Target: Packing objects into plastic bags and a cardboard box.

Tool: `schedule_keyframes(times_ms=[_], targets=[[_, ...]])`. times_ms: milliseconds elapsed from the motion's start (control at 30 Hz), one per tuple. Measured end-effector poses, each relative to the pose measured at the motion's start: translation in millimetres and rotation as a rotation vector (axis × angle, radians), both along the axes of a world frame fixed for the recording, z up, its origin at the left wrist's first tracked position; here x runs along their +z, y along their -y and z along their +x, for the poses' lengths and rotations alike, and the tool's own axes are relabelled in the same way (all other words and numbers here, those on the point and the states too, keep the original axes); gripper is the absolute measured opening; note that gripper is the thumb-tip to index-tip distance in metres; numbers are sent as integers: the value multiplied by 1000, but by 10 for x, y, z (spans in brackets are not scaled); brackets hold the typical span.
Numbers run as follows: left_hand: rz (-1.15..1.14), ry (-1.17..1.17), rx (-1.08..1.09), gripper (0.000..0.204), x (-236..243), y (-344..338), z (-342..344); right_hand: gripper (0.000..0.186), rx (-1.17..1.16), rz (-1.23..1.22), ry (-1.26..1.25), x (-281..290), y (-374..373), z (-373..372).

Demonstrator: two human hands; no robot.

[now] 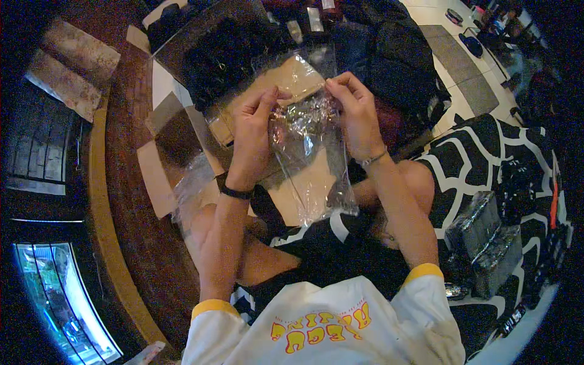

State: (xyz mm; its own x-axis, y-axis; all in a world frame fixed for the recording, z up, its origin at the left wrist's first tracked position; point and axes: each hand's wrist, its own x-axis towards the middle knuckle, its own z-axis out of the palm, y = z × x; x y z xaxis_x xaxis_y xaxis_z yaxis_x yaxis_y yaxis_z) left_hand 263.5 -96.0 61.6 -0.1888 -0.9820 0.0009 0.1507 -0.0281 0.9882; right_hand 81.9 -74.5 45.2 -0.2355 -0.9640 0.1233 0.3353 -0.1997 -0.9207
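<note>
A clear, crinkled plastic bag (311, 146) hangs between my two hands, over my lap. My left hand (252, 137) is closed at the bag's upper left side, thumb against the bent fingers. Higher up, my right hand (358, 115) pinches the bag's upper right corner between thumb and fingertips. Through the film shows a tan surface below it; I make out nothing solid inside. Just beyond my hands lies a tan cardboard piece (258, 87), with shiny clear film over its right part.
An open cardboard box (176, 131) stands left of my left hand, with more clear plastic (193, 182) beside it. A black heap (222, 58) and a dark bag (389, 58) lie beyond. Film-wrapped dark packages (490, 243) rest on the black-and-white patterned cloth (462, 152) at right.
</note>
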Motion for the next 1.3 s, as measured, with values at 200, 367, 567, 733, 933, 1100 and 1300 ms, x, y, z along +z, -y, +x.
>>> schedule_keyframes(times_ms=[200,367,567,733,933,1100,1300], targets=[[26,-135,-66,31,12,-7,25,22,-82,3,-178,-26,-16,-7],[80,-53,-253,25,71,-21,156,26,-20,48,-212,129,-51,-57],[-22,63,-299,26,15,-16,215,32,419,83,-297,276,-189,-334],[22,-113,-310,31,82,-18,208,33,405,80,-177,299,-186,-364],[79,-348,-351,30,83,-49,259,31,501,-4,-40,254,-205,-414],[201,-541,-464,14,25,46,318,30,477,-108,-130,209,-163,-412],[25,-40,-334,20,-2,40,267,27,520,-41,-122,291,-215,-387]])
